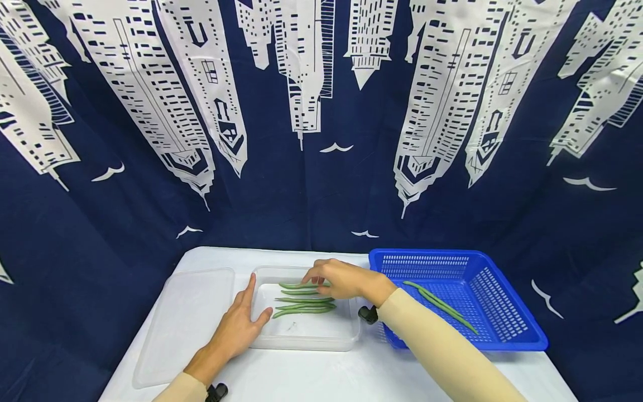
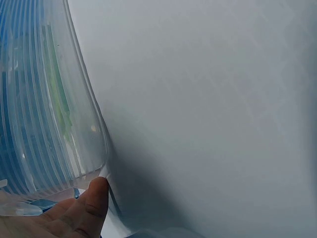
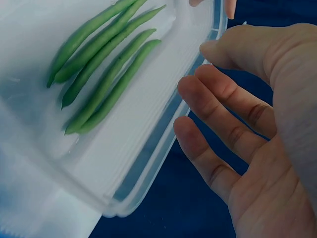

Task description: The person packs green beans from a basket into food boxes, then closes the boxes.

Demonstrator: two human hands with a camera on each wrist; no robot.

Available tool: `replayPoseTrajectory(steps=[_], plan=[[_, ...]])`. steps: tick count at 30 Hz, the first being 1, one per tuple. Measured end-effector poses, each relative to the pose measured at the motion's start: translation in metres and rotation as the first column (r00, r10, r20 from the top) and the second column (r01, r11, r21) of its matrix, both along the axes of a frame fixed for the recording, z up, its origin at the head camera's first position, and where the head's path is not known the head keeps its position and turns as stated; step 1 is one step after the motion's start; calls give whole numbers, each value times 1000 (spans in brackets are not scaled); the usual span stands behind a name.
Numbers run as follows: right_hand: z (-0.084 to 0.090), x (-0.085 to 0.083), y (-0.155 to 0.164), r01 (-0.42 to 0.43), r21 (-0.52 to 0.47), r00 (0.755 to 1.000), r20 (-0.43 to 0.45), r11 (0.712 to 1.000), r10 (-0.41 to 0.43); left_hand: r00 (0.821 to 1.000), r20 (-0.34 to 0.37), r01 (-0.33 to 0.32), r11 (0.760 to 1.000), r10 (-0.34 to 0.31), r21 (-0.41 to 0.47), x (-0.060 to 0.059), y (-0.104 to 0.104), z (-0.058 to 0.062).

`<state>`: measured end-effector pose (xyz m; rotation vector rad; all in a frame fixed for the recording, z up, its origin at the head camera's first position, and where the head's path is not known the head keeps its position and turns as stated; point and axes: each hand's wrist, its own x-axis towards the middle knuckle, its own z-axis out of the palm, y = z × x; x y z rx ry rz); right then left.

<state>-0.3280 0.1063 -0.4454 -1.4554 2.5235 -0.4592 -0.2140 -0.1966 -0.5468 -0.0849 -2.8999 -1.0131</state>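
Several green beans (image 1: 305, 306) lie side by side in a clear plastic container (image 1: 301, 342). My left hand (image 1: 241, 326) is at the container's left side, fingers extended along the rim and thumb spread toward the beans. In the left wrist view a fingertip (image 2: 98, 191) is right at the container's corner. Over the far part of the container is my right hand (image 1: 339, 278), its fingers bent loosely above the farthest beans. The right wrist view shows the right hand's fingers (image 3: 193, 94) spread apart near the rim, holding nothing, with the beans (image 3: 106, 64) beyond them.
To the right stands a blue plastic basket (image 1: 502, 290) with two green beans (image 1: 442, 306) in it. A flat translucent lid (image 1: 186, 318) lies left of the container on the white table (image 1: 382, 374). Behind hangs a dark blue curtain (image 1: 271, 195) with a white skyline print.
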Motion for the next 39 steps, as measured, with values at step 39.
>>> replayPoseTrajectory(steps=[39], plan=[[5,6,135,219,-124,965,-121,968,-233,1000,5,1,1000,-1,4,1,0,1]])
